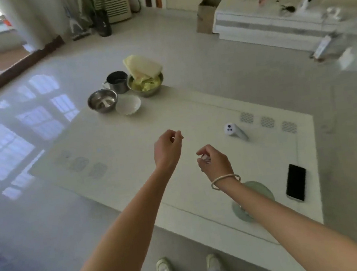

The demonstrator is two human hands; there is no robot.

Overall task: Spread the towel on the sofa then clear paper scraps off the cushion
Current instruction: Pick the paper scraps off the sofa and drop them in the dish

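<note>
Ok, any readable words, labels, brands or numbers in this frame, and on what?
None can be read.
The black phone has a dark screen.
The white cylindrical device shows only three dark dots.
The brown cardboard box looks blank.
Items on the white cabinet are too blurred.

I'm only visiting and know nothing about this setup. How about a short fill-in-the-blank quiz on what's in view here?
1. The bracelet is worn on the person's ___ wrist.
2. The phone lying on the table is ___ in colour.
3. The cabbage sits in a ___ bowl at the table's far end.

Missing words: right; black; metal.
</note>
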